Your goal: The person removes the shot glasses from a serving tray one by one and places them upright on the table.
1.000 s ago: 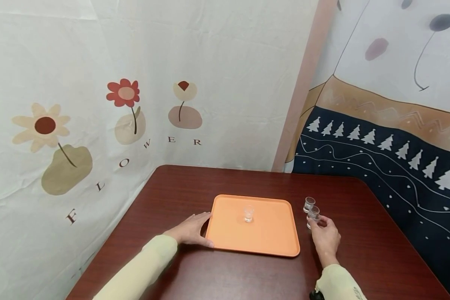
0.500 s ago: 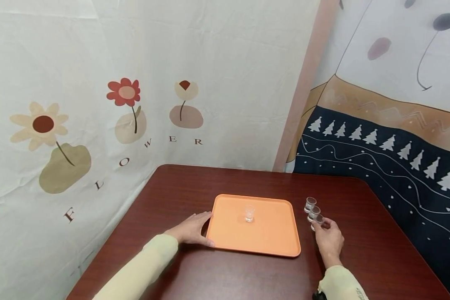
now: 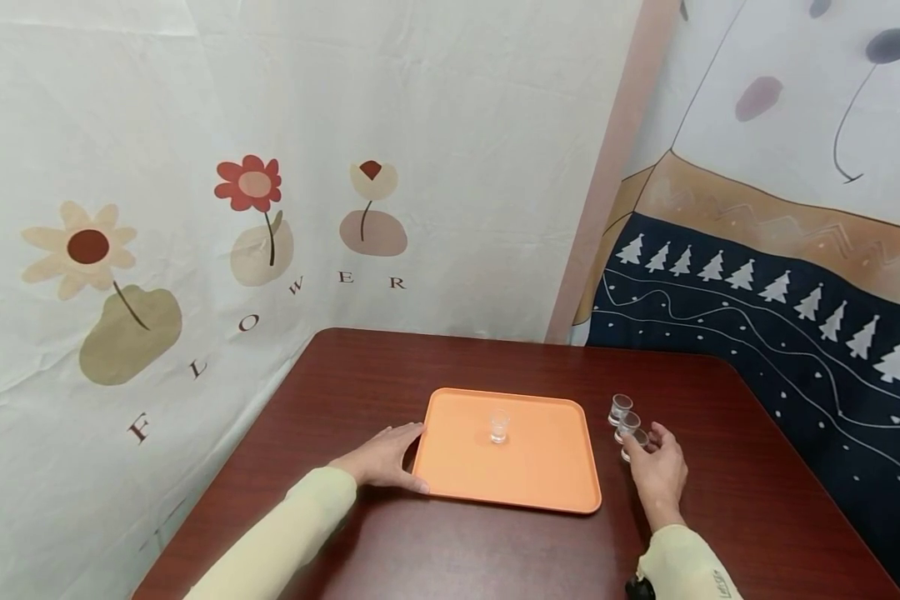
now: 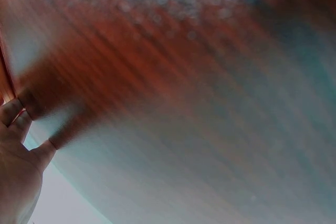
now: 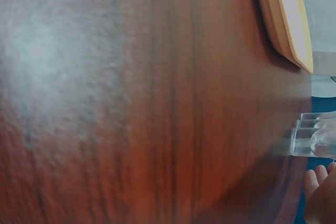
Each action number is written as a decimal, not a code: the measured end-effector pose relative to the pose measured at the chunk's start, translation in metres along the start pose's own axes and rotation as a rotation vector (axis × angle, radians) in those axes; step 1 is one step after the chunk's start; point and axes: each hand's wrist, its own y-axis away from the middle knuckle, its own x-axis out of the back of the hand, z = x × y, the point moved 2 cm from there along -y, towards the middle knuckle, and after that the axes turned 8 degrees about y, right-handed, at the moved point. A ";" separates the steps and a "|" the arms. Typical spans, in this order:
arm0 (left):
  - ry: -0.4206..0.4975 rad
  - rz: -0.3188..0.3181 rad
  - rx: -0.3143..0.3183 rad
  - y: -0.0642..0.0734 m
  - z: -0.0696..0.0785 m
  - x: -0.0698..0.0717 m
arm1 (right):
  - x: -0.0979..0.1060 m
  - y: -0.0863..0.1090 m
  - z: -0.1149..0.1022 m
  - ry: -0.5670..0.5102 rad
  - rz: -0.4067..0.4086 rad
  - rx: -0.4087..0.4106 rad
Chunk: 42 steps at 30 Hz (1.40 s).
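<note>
An orange tray (image 3: 547,467) lies on the table, with one small clear shot glass (image 3: 499,427) standing on it. My left hand (image 3: 381,460) rests at the tray's left side, thumb spread toward the near left corner and fingers along the edge. Right of the tray, three more shot glasses stand in a slanted row: a far glass (image 3: 621,408), a middle glass (image 3: 627,427) and a near glass (image 3: 636,448). My right hand (image 3: 658,473) is at the near glass, thumb and fingers parted on either side of it. In the right wrist view, fingertips (image 5: 311,178) show beside the glasses (image 5: 302,142).
The dark red-brown wooden table (image 3: 495,558) has rounded far corners. A pale cloth with flower prints (image 3: 457,167) hangs behind it, and a navy cloth with tree prints (image 3: 780,358) hangs along the right.
My right hand has shifted slightly right and nearer with the near glass, which now stands in line with the other two. Its thumb and fingers have since parted. The left hand stays at the tray.
</note>
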 end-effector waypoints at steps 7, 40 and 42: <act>-0.001 -0.003 0.008 0.001 -0.001 -0.001 | 0.005 -0.005 -0.010 0.006 0.006 0.022; -0.005 0.008 -0.015 0.000 -0.001 -0.001 | -0.041 0.006 -0.067 -0.127 -0.258 0.245; -0.004 0.008 -0.018 0.000 -0.001 -0.001 | -0.047 0.008 -0.068 -0.130 -0.293 0.248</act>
